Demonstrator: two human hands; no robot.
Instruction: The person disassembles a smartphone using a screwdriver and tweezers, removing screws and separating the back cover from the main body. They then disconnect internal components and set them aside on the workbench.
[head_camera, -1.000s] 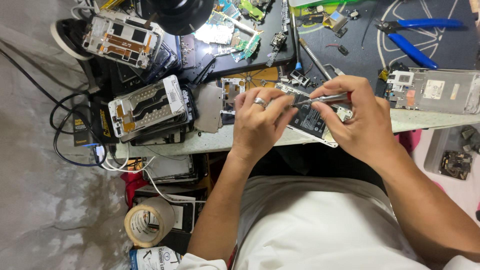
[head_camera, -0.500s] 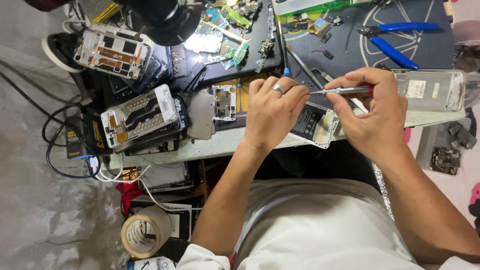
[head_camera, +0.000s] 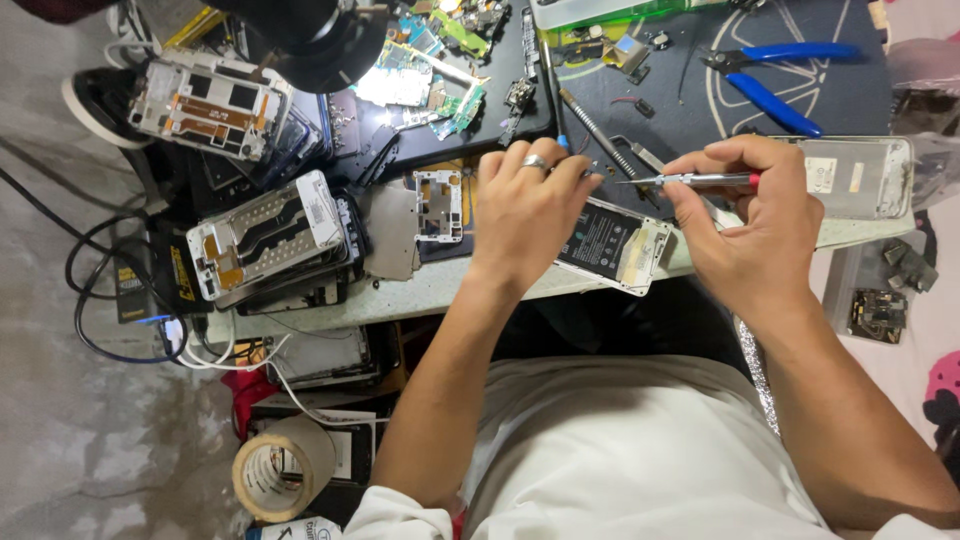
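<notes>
An opened phone (head_camera: 618, 243) with its dark battery showing lies at the bench's front edge. My left hand (head_camera: 525, 215), a ring on one finger, presses down on the phone's left end. My right hand (head_camera: 745, 225) grips a slim metal tool with a red end (head_camera: 690, 181), a screwdriver or tweezers, tip pointing left just above the phone's upper edge near my left fingertips. Part of the phone is hidden under my left hand.
Bare phone frames (head_camera: 265, 235) (head_camera: 205, 105) are stacked at left, a small frame piece (head_camera: 438, 205) beside my left hand. Circuit boards (head_camera: 430, 85) and blue-handled pliers (head_camera: 775, 80) lie on the dark mat. A white phone shell (head_camera: 855, 178) sits at right. Tape roll (head_camera: 280, 470) is below the bench.
My right hand has drawn back to the right and lifted the tool, so the two hands are now apart. The camera view has shifted slightly; the phone stays in place.
</notes>
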